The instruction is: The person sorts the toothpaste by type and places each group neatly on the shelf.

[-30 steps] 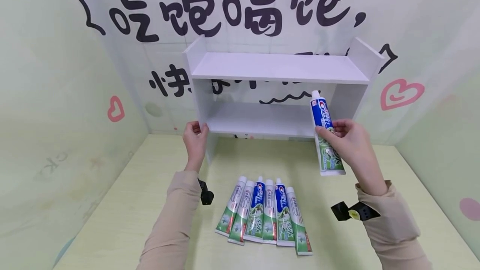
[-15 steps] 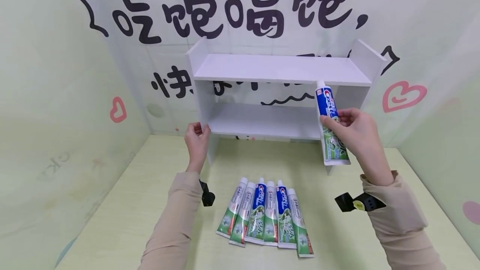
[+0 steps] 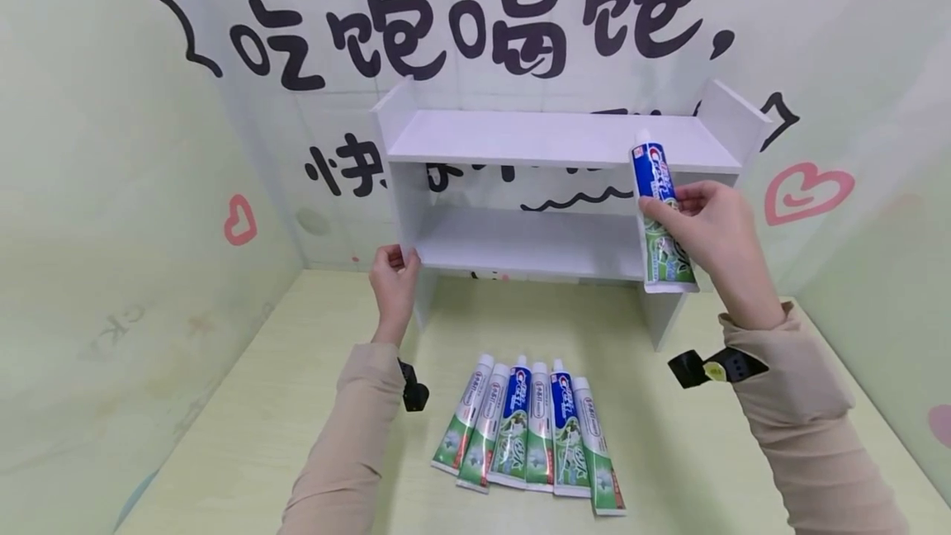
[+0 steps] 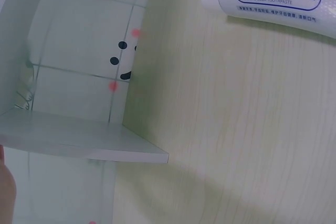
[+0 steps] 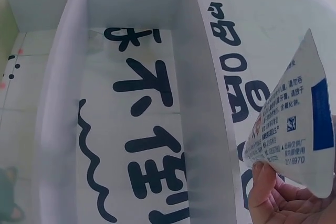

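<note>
My right hand (image 3: 716, 234) grips a blue, white and green Crest toothpaste tube (image 3: 661, 225) around its middle, cap up, in front of the right part of a white two-tier shelf (image 3: 553, 139). The tube's cap overlaps the top board in the head view. The right wrist view shows the tube's printed white back (image 5: 294, 124), with the thumb on it. My left hand (image 3: 394, 283) pinches the front edge of the shelf's left side panel at the lower board, fingers curled. Only a sliver of this hand (image 4: 6, 192) shows in the left wrist view.
Several toothpaste tubes lie fanned side by side on the table before the shelf: blue-and-green Crest tubes (image 3: 514, 428) and white-and-green baking soda tubes (image 3: 538, 428). Behind the shelf stands a wall with black lettering (image 3: 529, 15). Light green walls (image 3: 134, 188) flank the pale table (image 3: 297, 386).
My right hand has lifted the toothpaste tube from beside the lower board to the level of the top board. The left hand stays at the side panel.
</note>
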`<state>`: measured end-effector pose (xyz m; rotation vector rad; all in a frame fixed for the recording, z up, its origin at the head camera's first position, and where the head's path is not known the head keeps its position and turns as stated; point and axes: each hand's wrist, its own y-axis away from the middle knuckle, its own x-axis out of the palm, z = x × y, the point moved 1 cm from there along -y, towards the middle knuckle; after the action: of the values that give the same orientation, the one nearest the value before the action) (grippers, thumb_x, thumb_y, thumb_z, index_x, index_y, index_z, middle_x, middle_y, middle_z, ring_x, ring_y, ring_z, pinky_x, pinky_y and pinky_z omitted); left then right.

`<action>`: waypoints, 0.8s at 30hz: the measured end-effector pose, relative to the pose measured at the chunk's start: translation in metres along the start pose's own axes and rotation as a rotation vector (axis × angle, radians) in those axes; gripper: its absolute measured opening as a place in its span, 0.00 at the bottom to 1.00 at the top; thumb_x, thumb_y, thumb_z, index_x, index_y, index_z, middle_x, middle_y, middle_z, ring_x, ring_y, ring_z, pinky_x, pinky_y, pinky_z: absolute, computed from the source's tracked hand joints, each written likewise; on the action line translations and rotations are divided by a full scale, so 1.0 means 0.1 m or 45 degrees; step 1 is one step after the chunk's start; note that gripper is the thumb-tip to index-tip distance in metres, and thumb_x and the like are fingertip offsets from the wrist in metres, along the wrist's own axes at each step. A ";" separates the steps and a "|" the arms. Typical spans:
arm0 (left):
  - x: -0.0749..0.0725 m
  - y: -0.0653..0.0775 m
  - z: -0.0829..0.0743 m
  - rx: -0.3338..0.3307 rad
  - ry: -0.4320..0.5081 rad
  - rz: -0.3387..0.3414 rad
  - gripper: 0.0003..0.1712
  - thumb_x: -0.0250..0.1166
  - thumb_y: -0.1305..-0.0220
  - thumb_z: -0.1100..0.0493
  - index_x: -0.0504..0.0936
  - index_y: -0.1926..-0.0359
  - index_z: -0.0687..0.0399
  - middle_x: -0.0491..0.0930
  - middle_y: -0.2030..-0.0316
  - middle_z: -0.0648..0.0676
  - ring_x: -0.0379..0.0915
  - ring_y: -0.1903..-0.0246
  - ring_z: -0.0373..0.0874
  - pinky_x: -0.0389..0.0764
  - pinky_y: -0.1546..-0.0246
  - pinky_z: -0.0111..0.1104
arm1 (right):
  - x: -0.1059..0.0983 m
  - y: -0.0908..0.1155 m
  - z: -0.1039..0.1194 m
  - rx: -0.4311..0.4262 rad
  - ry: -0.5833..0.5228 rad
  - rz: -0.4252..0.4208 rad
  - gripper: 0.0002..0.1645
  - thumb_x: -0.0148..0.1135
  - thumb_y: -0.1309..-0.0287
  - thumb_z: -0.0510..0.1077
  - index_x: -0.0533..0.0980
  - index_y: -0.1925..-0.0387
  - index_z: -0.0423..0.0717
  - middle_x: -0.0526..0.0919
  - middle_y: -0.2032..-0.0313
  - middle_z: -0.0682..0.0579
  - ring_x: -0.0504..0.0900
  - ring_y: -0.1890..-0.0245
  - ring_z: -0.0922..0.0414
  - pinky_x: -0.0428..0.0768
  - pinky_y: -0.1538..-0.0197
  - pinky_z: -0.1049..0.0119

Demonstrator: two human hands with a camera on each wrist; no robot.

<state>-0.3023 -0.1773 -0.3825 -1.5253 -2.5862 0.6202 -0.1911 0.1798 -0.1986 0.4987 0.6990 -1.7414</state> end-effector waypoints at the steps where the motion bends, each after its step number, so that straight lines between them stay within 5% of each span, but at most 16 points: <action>1: 0.00 0.00 0.00 0.003 -0.001 0.000 0.16 0.58 0.41 0.59 0.71 0.56 0.68 0.76 0.61 0.63 0.72 0.62 0.48 0.76 0.59 0.32 | -0.01 -0.02 0.01 -0.006 -0.005 -0.008 0.39 0.58 0.49 0.63 0.70 0.51 0.32 0.75 0.60 0.40 0.73 0.73 0.60 0.73 0.75 0.78; 24: -0.01 0.00 0.01 -0.003 0.009 0.024 0.17 0.58 0.41 0.58 0.71 0.57 0.67 0.76 0.60 0.63 0.73 0.61 0.49 0.77 0.56 0.37 | -0.18 -0.44 0.28 -0.027 -0.013 -0.036 0.40 0.59 0.51 0.63 0.71 0.51 0.32 0.75 0.60 0.41 0.72 0.81 0.70 0.75 0.77 0.77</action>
<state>-0.3017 -0.1784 -0.3837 -1.5520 -2.5716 0.6124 -0.2275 0.1816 -0.1572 0.4670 0.7193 -1.7602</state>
